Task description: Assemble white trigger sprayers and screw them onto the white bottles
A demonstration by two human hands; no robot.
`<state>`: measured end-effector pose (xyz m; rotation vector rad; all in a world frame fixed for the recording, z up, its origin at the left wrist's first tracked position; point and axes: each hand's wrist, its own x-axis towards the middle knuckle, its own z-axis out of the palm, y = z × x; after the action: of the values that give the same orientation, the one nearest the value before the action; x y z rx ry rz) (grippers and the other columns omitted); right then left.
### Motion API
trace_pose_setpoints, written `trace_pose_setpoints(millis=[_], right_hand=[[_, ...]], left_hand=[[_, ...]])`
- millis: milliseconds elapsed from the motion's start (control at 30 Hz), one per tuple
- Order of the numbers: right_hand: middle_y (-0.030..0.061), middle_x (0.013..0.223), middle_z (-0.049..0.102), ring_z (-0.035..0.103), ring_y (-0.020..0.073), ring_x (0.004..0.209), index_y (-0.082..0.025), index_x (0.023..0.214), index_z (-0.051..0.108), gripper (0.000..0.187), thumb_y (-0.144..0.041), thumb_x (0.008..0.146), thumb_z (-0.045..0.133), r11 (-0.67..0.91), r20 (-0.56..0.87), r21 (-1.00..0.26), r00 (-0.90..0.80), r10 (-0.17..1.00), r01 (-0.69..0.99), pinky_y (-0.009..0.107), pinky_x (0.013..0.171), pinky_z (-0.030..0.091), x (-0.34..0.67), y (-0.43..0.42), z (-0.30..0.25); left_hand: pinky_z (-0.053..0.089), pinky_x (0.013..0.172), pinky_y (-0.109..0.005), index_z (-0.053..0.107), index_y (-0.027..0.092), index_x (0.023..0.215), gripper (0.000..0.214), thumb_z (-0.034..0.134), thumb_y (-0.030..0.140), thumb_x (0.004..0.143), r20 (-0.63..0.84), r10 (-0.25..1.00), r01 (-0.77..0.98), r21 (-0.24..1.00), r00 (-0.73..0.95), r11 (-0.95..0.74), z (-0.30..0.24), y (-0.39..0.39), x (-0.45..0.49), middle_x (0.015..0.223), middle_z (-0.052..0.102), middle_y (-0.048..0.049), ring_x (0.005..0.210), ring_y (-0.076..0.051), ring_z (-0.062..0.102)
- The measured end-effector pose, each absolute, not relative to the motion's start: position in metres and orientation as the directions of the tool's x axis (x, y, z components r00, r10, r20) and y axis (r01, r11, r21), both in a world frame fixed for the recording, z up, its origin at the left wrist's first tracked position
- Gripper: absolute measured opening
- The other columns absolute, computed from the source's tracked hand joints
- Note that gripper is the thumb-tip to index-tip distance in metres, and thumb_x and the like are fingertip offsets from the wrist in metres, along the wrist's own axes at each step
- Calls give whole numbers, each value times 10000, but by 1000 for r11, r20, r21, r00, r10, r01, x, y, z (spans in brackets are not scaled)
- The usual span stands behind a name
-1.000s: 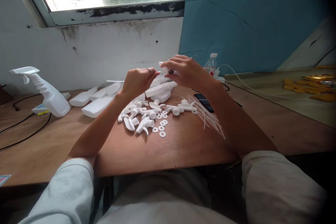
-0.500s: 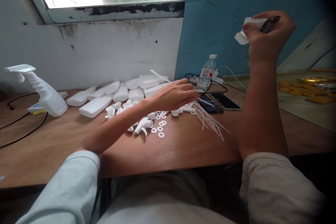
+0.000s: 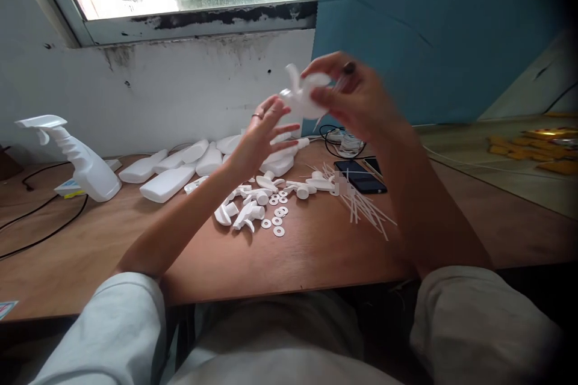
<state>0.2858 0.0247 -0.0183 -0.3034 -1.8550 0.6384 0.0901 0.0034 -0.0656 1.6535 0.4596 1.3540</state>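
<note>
My right hand (image 3: pixel 354 99) is raised over the table with its fingers closed on a white spray trigger head (image 3: pixel 302 95); a thin tube seems to hang from it, blurred. My left hand (image 3: pixel 262 138) is lifted just below and left of the trigger head, fingers spread and reaching up toward it, holding nothing I can see. Beneath both hands lies a heap of white trigger heads (image 3: pixel 246 204), small white washers (image 3: pixel 277 216) and thin white dip tubes (image 3: pixel 365 207) on the wooden table (image 3: pixel 316 246).
White bottles (image 3: pixel 169 180) lie in a row by the wall. An assembled spray bottle (image 3: pixel 79 159) stands at the left beside black cables (image 3: pixel 40 216). Two phones (image 3: pixel 361 174) and a water bottle sit behind the tubes. Yellow pieces (image 3: pixel 533 150) lie at the far right.
My right hand swung down and left from high at the right, bringing the trigger head over the heap. My left hand left the dip tubes and rose toward the trigger head.
</note>
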Motion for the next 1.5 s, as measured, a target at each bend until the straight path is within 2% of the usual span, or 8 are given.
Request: trace_pose_setpoints(millis=[167, 433, 567, 767, 967, 1200, 1367, 1500], right_hand=[[2, 935, 566, 405, 25, 596, -190, 1081, 714, 351, -379, 794, 785, 828, 671, -561, -585, 455, 1, 191, 522, 375, 239, 2, -41], [33, 727, 577, 580, 96, 641, -146, 872, 689, 620, -694, 937, 405, 729, 663, -679, -496, 560, -84, 224, 569, 473, 229, -16, -53], [10, 567, 558, 549, 86, 481, -130, 772, 662, 577, -626, 961, 435, 677, 587, -732, -578, 567, -79, 216, 451, 425, 232, -31, -82], [27, 737, 673, 634, 101, 605, -148, 923, 641, 104, -235, 937, 585, 754, 646, -654, -555, 524, -50, 224, 564, 520, 237, -49, -127], [31, 775, 680, 625, 128, 657, -206, 949, 604, 130, -122, 871, 542, 970, 773, -243, -606, 189, -7, 248, 602, 490, 232, -42, -160], [12, 672, 547, 470, 131, 554, -202, 926, 533, 222, -20, 805, 496, 999, 824, -23, -566, 36, 31, 252, 508, 351, 223, -50, -175], [6, 673, 551, 483, 112, 577, -192, 883, 578, 219, -11, 838, 464, 980, 844, -195, -514, 154, -27, 230, 537, 378, 219, -54, -169], [-1, 661, 590, 533, 101, 582, -183, 777, 619, 258, -29, 829, 419, 881, 782, -465, -509, 360, -91, 225, 566, 439, 218, -54, -167]], left_hand=[[584, 724, -292, 610, 138, 1062, 281, 589, 353, 883, 264, 895, -512, 858, 359, -47, -90, -20, 56, 989, 653, -82, 870, -197, 672], [342, 370, -171, 503, 158, 745, 158, 610, 274, 754, -11, 923, -555, 796, 385, 241, -162, -46, 17, 666, 500, 6, 499, -104, 505], [209, 309, -158, 469, 156, 662, 196, 593, 286, 741, -23, 926, -491, 843, 376, 220, -169, -51, 20, 564, 435, 21, 394, -72, 396], [279, 351, -188, 455, 166, 654, 228, 615, 317, 716, -1, 968, -387, 917, 250, 100, -176, -51, 28, 464, 436, 27, 361, -79, 394], [282, 326, -186, 418, 195, 714, 252, 651, 292, 724, 72, 991, -313, 949, 116, -32, -171, -60, 29, 447, 417, 59, 349, -87, 377], [350, 368, -170, 402, 223, 882, 318, 682, 357, 812, 209, 975, -155, 963, -82, -219, -177, -63, 28, 600, 461, 82, 404, -58, 412], [383, 404, -160, 401, 220, 913, 278, 655, 311, 848, 258, 960, -80, 960, -111, -267, -180, -64, 27, 624, 452, 81, 436, -47, 420], [342, 337, -182, 387, 222, 896, 324, 678, 342, 819, 200, 978, -197, 958, -59, -207, -176, -63, 28, 586, 470, 80, 382, -71, 416]])
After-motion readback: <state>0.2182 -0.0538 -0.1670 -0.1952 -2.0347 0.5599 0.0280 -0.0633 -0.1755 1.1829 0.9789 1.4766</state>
